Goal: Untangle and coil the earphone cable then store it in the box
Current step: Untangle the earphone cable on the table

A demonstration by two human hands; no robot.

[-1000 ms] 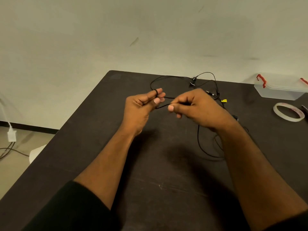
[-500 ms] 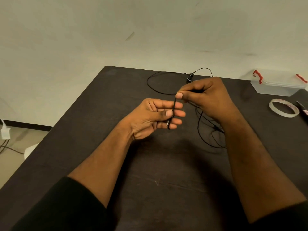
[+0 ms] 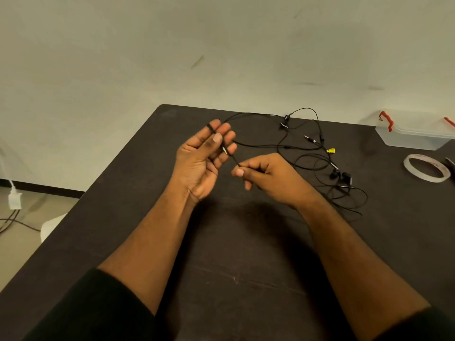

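The left hand [image 3: 203, 158] is raised palm-up at the centre of the frame, its fingers extended upward and close together, with the black earphone cable [image 3: 261, 145] wrapped across them: one turn crosses near the fingertips, and the thumb presses the plug end against the lower fingers. From there a short stretch of cable runs down and right to the right hand [image 3: 267, 177], which pinches it between thumb and curled forefinger, the other fingers folded under.

The rest of the cable lies loose on the dark counter [image 3: 236, 267]. One loop arcs from the left fingertips toward the upper middle of the frame, past a small inline piece near the far edge. More strands run right and pile into a tangle in the middle right of the frame, just beyond the right wrist, where the two black earbuds [image 3: 341, 175] rest. A small yellow tag [image 3: 331, 150] sits on the cable above that tangle. I cannot tell whether more than one cable is in the pile.

The clear plastic box [image 3: 413, 134], with red latches, stands at the upper right edge of the frame, well apart from both hands. A roll of tape [image 3: 427, 167] lies flat below it, near the right edge.
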